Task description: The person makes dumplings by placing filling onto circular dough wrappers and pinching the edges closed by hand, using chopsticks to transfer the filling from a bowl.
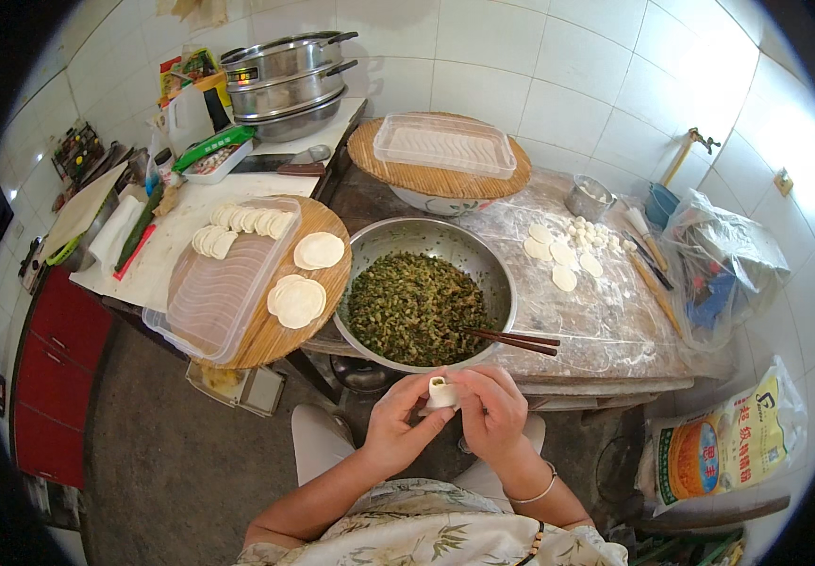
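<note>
Between my two hands is a partly folded dumpling (441, 392), its white wrapper still showing a bit of green filling at the top. My left hand (402, 421) grips it from the left, thumb in front. On the other side, the fingers of my right hand (494, 407) pinch its edge. Just beyond them stands a large steel bowl (505, 283) of chopped green-and-brown filling (417, 307). A pair of brown chopsticks (521, 341) leans in the filling, with the ends over the bowl's right rim.
Left, a round woven board (327, 231) holds stacked wrappers (296, 300) and a clear tray (205, 311) with finished dumplings (238, 222). Right, the floured table (577, 330) bears flat wrappers (563, 259), dough pieces (591, 233) and a rolling pin (655, 288). A flour sack (723, 443) stands lower right.
</note>
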Demonstrator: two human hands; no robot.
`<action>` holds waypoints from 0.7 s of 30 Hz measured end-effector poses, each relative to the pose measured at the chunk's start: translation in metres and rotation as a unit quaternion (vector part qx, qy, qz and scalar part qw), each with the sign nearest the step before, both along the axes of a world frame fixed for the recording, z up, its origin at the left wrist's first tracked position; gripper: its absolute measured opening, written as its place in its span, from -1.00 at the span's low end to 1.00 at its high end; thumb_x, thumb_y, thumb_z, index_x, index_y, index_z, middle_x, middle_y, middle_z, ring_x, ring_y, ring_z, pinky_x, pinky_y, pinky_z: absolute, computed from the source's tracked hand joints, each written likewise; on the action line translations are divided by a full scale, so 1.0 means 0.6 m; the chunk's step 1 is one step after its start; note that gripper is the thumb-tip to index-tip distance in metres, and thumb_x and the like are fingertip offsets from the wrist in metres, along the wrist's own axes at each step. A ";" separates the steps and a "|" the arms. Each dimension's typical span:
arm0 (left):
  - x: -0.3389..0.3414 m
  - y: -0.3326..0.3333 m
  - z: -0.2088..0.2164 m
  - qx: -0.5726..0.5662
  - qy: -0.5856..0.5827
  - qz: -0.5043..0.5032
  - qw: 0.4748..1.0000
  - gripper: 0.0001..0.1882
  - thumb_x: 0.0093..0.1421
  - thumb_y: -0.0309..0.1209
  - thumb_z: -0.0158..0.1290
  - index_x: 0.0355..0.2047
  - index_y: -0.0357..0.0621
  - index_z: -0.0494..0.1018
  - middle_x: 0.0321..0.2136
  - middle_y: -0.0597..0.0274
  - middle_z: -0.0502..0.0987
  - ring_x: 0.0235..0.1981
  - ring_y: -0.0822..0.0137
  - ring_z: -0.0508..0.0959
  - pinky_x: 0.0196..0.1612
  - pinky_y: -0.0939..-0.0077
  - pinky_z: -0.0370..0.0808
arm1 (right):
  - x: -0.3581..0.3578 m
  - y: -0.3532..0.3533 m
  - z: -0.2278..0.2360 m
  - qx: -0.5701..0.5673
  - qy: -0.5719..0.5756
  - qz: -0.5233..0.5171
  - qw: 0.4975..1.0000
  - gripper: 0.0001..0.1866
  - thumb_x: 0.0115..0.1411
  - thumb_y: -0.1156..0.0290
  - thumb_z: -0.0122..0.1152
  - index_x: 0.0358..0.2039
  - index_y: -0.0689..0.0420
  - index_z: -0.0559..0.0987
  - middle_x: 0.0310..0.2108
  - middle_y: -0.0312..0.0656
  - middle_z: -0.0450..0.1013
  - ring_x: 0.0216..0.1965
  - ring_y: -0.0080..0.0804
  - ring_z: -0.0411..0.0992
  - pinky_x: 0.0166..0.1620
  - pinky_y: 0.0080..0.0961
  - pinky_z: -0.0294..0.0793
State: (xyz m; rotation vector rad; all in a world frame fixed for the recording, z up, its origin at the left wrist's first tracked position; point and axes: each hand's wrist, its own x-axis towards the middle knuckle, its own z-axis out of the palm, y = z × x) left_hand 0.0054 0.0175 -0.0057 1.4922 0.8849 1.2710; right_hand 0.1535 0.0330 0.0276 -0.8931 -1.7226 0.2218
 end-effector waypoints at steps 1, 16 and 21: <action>-0.001 0.001 -0.001 0.005 0.005 0.001 1.000 -0.50 0.12 -0.52 0.11 0.09 -0.20 0.32 -0.10 0.17 0.42 -0.13 0.41 0.48 -0.14 0.56 0.46 | -0.003 0.001 0.004 0.007 0.001 -0.001 1.000 -0.91 0.04 0.59 0.21 -0.39 0.25 0.55 -0.44 -0.10 0.46 -0.46 -0.26 0.45 -0.40 -0.49 0.44; -0.007 0.001 0.017 0.047 0.106 0.034 0.993 -0.50 0.06 -0.54 0.14 0.06 -0.21 0.36 -0.08 0.05 0.45 -0.10 0.26 0.49 -0.11 0.48 0.46 | 0.000 0.003 0.001 -0.019 -0.029 0.028 0.999 -0.89 0.07 0.60 0.14 -0.34 0.20 0.51 -0.38 -0.12 0.46 -0.41 -0.18 0.42 -0.34 -0.39 0.42; -0.013 0.010 0.014 0.118 0.154 0.043 0.980 -0.50 0.05 -0.57 0.12 0.05 -0.21 0.36 -0.11 0.08 0.47 -0.12 0.31 0.49 -0.10 0.47 0.46 | -0.002 0.004 -0.002 -0.039 -0.032 0.026 0.998 -0.91 0.08 0.58 0.14 -0.36 0.20 0.52 -0.41 -0.10 0.45 -0.43 -0.18 0.42 -0.35 -0.40 0.42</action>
